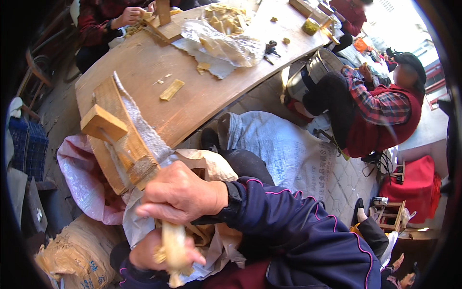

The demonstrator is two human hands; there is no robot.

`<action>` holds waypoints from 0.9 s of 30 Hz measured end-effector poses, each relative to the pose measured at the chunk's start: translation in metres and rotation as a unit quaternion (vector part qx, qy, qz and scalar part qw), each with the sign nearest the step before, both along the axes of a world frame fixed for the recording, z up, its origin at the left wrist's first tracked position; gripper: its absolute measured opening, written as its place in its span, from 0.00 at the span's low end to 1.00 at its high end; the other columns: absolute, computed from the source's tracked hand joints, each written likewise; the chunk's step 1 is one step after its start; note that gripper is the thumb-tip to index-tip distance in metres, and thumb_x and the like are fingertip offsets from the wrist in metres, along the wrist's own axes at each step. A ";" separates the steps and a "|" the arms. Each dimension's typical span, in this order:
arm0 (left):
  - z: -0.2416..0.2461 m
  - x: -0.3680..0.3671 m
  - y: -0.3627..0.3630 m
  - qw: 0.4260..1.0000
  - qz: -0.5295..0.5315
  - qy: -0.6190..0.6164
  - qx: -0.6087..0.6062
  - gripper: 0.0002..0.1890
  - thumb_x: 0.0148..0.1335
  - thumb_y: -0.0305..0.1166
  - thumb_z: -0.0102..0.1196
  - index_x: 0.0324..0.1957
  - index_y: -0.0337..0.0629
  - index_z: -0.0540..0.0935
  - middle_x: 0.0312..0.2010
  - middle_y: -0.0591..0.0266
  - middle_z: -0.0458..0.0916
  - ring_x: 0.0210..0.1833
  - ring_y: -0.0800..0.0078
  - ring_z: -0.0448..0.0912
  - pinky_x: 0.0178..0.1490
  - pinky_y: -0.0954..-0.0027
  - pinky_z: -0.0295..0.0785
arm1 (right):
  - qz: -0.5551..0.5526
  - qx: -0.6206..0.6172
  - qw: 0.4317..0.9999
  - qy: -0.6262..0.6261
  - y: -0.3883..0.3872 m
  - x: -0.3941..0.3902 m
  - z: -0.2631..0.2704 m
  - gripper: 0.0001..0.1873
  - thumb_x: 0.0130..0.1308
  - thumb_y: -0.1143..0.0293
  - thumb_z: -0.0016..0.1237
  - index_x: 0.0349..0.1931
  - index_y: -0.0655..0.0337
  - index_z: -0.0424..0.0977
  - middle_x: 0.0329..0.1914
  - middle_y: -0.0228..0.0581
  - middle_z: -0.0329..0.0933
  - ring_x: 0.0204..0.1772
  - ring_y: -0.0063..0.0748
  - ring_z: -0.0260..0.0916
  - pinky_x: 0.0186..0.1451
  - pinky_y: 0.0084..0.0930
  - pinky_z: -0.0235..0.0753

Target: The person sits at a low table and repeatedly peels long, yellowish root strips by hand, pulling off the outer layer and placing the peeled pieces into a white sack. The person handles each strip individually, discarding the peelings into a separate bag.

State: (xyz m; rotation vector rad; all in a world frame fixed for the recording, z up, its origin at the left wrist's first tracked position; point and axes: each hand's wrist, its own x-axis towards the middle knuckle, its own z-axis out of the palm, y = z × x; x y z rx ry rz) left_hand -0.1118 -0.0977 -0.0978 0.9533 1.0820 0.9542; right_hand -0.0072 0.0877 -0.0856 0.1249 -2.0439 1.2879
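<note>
A pale yellow, layered food piece, perhaps dried bean curd skin, runs down from beneath my right hand. My right fist is curled over its upper end, and the grip itself is partly hidden. Lower down, my left hand holds the same piece from behind, blurred by motion. Just beyond my right fist stands a wooden board fixture with a raised block, resting over the table's near corner. A grey, rough cloth strip lies along its side. Under my hands is white sheeting.
A wooden table carries a single yellow strip and a clear plastic bag beside a yellow heap. Sacks stand left, one pink-white, one brown. Other people sit around, one in a red vest near a metal bucket.
</note>
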 end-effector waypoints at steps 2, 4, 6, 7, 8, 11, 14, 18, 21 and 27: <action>0.006 -0.012 -0.007 0.994 0.054 -0.097 -0.003 0.15 0.64 0.33 0.57 0.49 0.34 0.79 0.33 0.54 0.80 0.34 0.65 0.81 0.36 0.66 0.75 | -0.058 0.008 0.996 -0.069 0.000 0.002 -0.003 0.16 0.64 0.59 0.56 0.22 0.59 0.73 0.14 0.45 0.69 0.21 0.53 0.71 0.24 0.40 0.70; 0.009 -0.016 -0.006 0.976 0.183 0.072 0.093 0.15 0.66 0.34 0.56 0.49 0.33 0.79 0.33 0.55 0.79 0.31 0.68 0.80 0.33 0.67 0.73 | -0.087 -0.033 0.990 -0.107 -0.004 0.002 -0.005 0.17 0.64 0.60 0.55 0.22 0.60 0.74 0.15 0.46 0.70 0.21 0.56 0.71 0.25 0.42 0.71; 0.012 -0.014 -0.001 0.868 0.275 0.354 0.215 0.16 0.62 0.35 0.61 0.48 0.33 0.80 0.31 0.56 0.79 0.29 0.69 0.79 0.31 0.69 0.72 | 0.009 -0.116 0.975 -0.190 -0.009 -0.001 -0.007 0.16 0.66 0.63 0.51 0.23 0.64 0.76 0.17 0.52 0.70 0.22 0.52 0.72 0.28 0.39 0.71; 0.013 -0.012 0.004 0.829 0.274 0.424 0.240 0.18 0.60 0.36 0.63 0.47 0.34 0.81 0.31 0.57 0.78 0.29 0.68 0.78 0.32 0.69 0.72 | 0.077 -0.176 0.952 -0.239 -0.010 -0.002 -0.008 0.15 0.67 0.64 0.50 0.25 0.66 0.76 0.17 0.52 0.70 0.22 0.47 0.72 0.28 0.38 0.71; 0.013 -0.007 0.009 0.792 0.278 0.497 0.220 0.19 0.58 0.37 0.65 0.47 0.35 0.81 0.31 0.57 0.78 0.28 0.68 0.78 0.32 0.70 0.71 | 0.163 -0.285 0.894 -0.304 -0.011 -0.004 -0.009 0.15 0.68 0.64 0.49 0.26 0.66 0.77 0.15 0.43 0.69 0.22 0.29 0.68 0.27 0.32 0.68; 0.020 0.007 0.016 0.747 0.332 0.485 0.310 0.19 0.52 0.37 0.70 0.43 0.39 0.83 0.32 0.60 0.77 0.28 0.66 0.78 0.32 0.70 0.72 | 0.281 -0.503 0.717 -0.392 -0.016 -0.001 -0.009 0.12 0.66 0.64 0.53 0.29 0.64 0.78 0.21 0.26 0.70 0.25 0.14 0.62 0.26 0.18 0.59; 0.026 0.009 0.017 0.657 0.317 0.586 0.352 0.16 0.53 0.34 0.67 0.42 0.37 0.83 0.40 0.53 0.80 0.36 0.60 0.81 0.35 0.62 0.76 | 0.231 -0.529 0.754 -0.314 -0.019 0.004 -0.006 0.12 0.64 0.64 0.56 0.30 0.65 0.78 0.22 0.26 0.72 0.26 0.14 0.64 0.26 0.17 0.60; 0.027 -0.009 0.018 0.725 0.336 0.531 0.281 0.14 0.53 0.27 0.61 0.43 0.34 0.82 0.50 0.49 0.80 0.47 0.53 0.83 0.48 0.60 0.79 | 0.056 -0.346 0.916 -0.192 -0.023 0.004 0.001 0.09 0.68 0.71 0.55 0.43 0.68 0.80 0.32 0.35 0.81 0.37 0.23 0.77 0.42 0.23 0.76; 0.028 -0.017 0.017 0.837 0.288 0.417 0.204 0.13 0.55 0.21 0.59 0.44 0.33 0.83 0.52 0.50 0.81 0.53 0.57 0.81 0.56 0.64 0.75 | 0.047 -0.168 0.965 -0.194 -0.016 0.003 0.001 0.09 0.66 0.71 0.56 0.41 0.68 0.79 0.31 0.47 0.80 0.31 0.38 0.79 0.36 0.29 0.76; 0.028 -0.013 0.010 0.787 0.254 0.521 0.213 0.09 0.50 0.26 0.64 0.34 0.35 0.81 0.51 0.54 0.81 0.37 0.57 0.84 0.39 0.65 0.80 | -0.002 0.158 0.967 -0.197 -0.025 0.000 -0.003 0.11 0.64 0.65 0.54 0.31 0.65 0.74 0.23 0.45 0.75 0.28 0.50 0.76 0.28 0.36 0.74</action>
